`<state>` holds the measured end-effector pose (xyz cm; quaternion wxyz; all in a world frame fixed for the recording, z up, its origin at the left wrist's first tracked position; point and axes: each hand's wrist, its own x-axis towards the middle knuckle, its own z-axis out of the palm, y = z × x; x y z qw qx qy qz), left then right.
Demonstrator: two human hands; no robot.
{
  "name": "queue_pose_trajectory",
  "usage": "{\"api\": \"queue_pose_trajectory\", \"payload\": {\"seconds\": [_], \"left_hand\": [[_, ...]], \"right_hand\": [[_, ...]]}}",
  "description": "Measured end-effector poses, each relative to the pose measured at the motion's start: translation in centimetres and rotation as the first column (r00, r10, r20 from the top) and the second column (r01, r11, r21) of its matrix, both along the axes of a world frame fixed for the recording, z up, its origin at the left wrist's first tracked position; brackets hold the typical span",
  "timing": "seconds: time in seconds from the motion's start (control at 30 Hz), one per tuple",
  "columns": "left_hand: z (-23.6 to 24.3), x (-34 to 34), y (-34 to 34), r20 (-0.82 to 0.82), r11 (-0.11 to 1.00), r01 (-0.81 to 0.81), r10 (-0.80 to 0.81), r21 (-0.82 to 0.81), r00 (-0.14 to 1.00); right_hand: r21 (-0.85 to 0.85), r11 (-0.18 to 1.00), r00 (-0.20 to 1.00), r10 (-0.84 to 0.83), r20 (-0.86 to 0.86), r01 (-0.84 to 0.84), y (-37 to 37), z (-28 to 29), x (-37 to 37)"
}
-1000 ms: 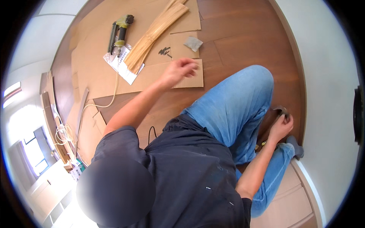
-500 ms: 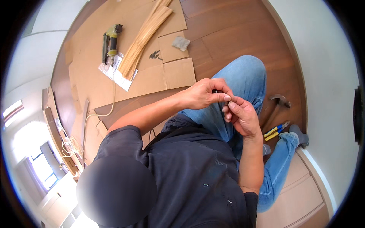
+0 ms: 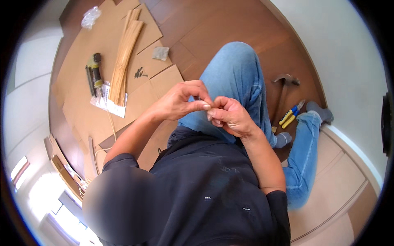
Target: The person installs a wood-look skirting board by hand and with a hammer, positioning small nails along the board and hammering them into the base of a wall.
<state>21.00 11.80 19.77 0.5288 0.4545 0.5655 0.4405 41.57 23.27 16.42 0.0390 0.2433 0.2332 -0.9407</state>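
Observation:
Above my bent knee in blue jeans, both hands meet fingertip to fingertip. My left hand (image 3: 178, 101) is closed in a pinch of thumb and forefinger, and a bit of something dark shows behind its fingers. My right hand (image 3: 233, 118) pinches too, its fingertips touching those of the left. Whatever they hold between them is too small and too covered to name. Several small dark pieces (image 3: 140, 73) lie on the cardboard (image 3: 150, 89) to the left, beside a bundle of thin wooden strips (image 3: 125, 61).
A green and black nail gun (image 3: 95, 76) with a pale hose (image 3: 113, 128) lies left of the strips, near a printed sheet (image 3: 118, 110). Farther off are a small grey bag (image 3: 161, 53) and crumpled clear plastic (image 3: 90, 17). On my right rest a hammer (image 3: 282, 94) and yellow-blue pliers (image 3: 292, 115) by the wall.
The view has shifted, so the hands and my knee appear farther left. Both hands keep their fingertips together, and crumpled plastic now shows at the upper left.

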Motion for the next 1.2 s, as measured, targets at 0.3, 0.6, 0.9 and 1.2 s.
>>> {"api": "queue_pose_trajectory", "payload": {"seconds": [0.3, 0.6, 0.9, 1.2], "left_hand": [[3.0, 1.0, 1.9, -0.283, 0.999, -0.006, -0.004, -0.037, 0.959], [-8.1, -2.7, -1.6, -0.137, 0.729, -0.626, 0.615, -0.279, 0.777], [-17.0, -15.1, -13.5, -0.849, 0.595, -0.800, 0.459, 0.077, 0.260], [-1.1, 4.9, 9.1, 0.075, 0.952, -0.293, 0.300, -0.091, 0.951]], "right_hand": [[0.775, 0.631, 0.984, -0.111, 0.140, -0.039, 0.9, 2.6, -0.5], [0.811, 0.585, 0.956, -0.242, 0.166, 0.007, 0.5, 0.3, -0.6], [0.639, 0.763, 0.966, -0.224, 0.126, 0.094, 0.8, -0.9, -1.4], [0.888, 0.355, 0.790, -0.613, -0.016, 0.293, 3.4, 0.9, -0.8]]}}
